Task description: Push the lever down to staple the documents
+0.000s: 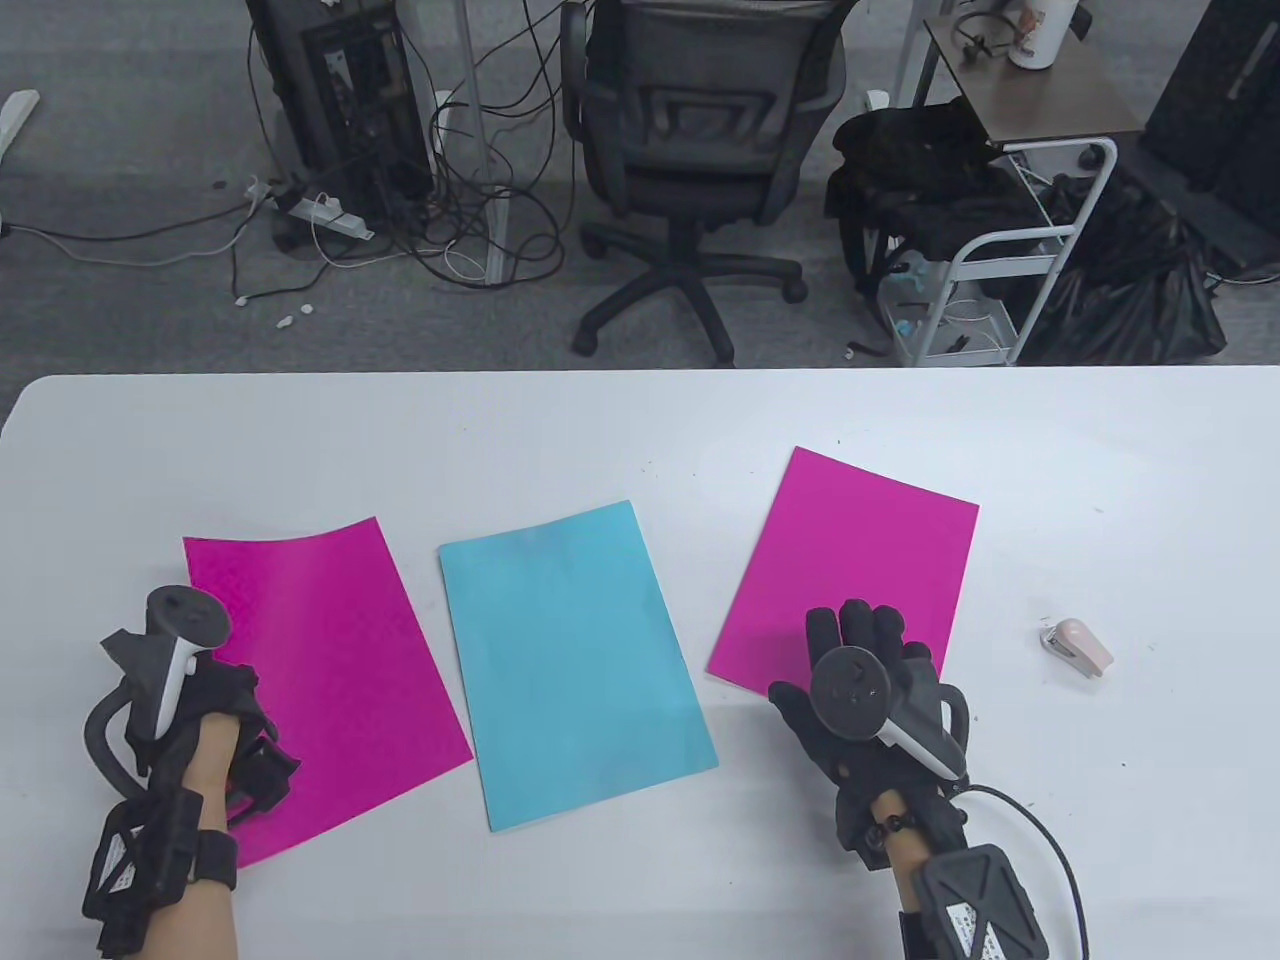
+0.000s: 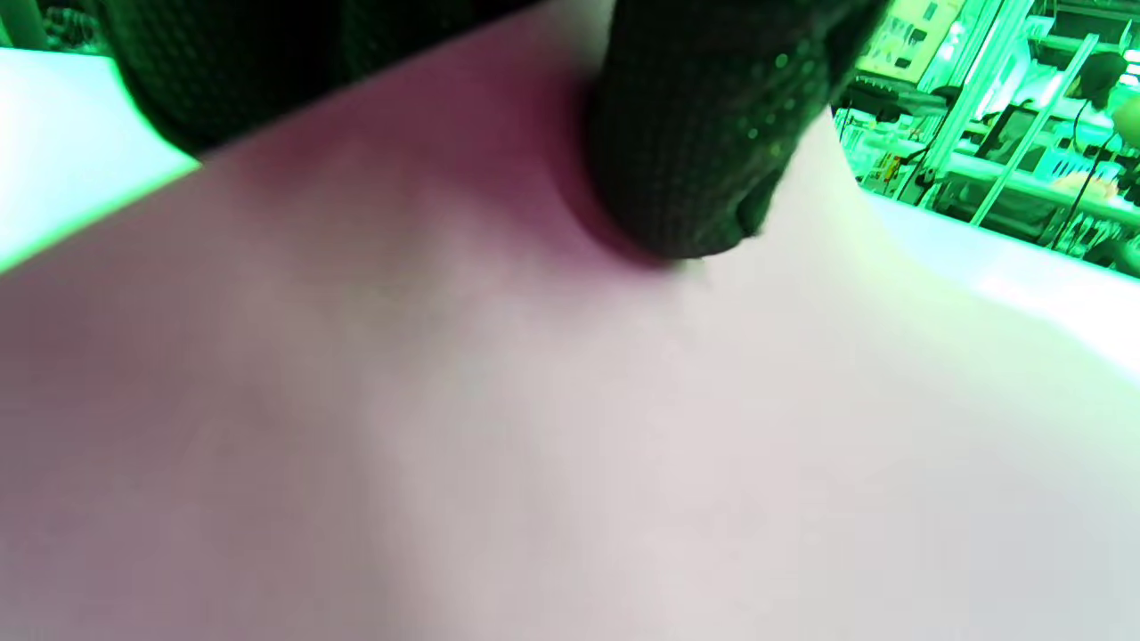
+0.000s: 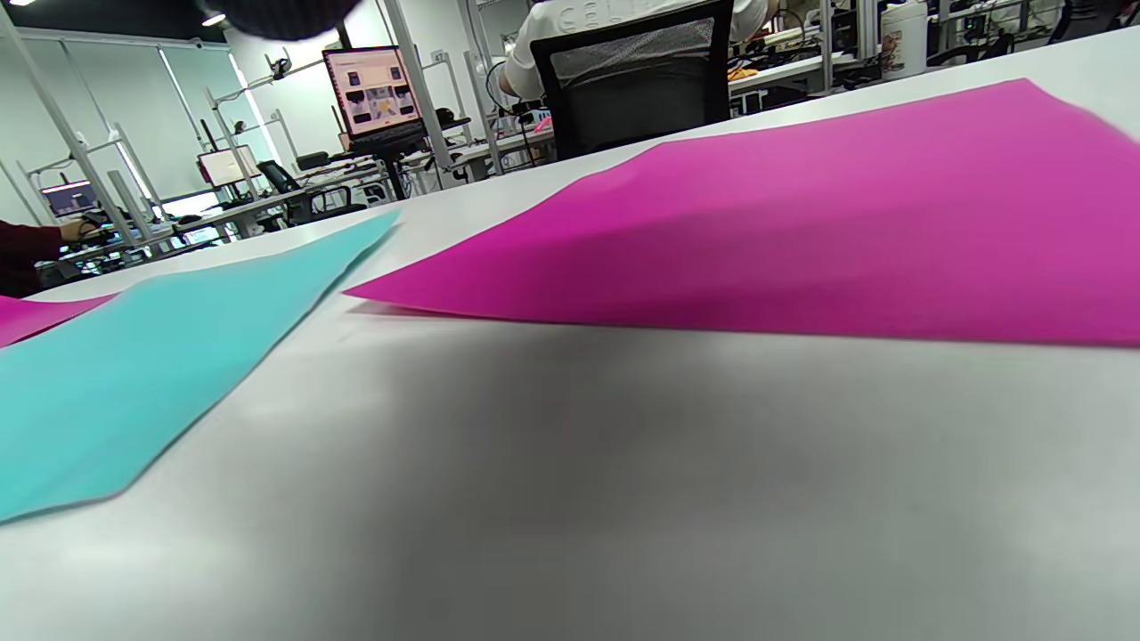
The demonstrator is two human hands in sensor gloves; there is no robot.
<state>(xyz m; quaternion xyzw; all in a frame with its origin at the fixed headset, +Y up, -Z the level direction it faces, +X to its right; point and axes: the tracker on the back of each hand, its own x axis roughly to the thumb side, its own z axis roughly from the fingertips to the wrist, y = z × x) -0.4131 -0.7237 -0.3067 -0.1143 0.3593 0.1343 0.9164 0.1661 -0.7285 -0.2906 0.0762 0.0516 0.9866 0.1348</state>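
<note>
A small pink stapler (image 1: 1078, 646) lies on the white table (image 1: 640, 430) at the right, apart from both hands. Three sheets lie side by side: a magenta one on the left (image 1: 330, 660), a light blue one in the middle (image 1: 575, 660) and a magenta one on the right (image 1: 850, 560). My left hand (image 1: 255, 750) rests curled on the left magenta sheet's near left part. In the left wrist view a fingertip (image 2: 695, 160) touches that sheet (image 2: 445, 356). My right hand (image 1: 860, 625) lies with fingers stretched over the right magenta sheet's near edge, which sits slightly raised in the right wrist view (image 3: 802, 231).
The table's far edge runs across the middle of the table view. Beyond it stand an office chair (image 1: 700, 150), a white cart (image 1: 1000, 250) and tangled floor cables (image 1: 420, 220). A cable (image 1: 1050, 840) trails from my right wrist.
</note>
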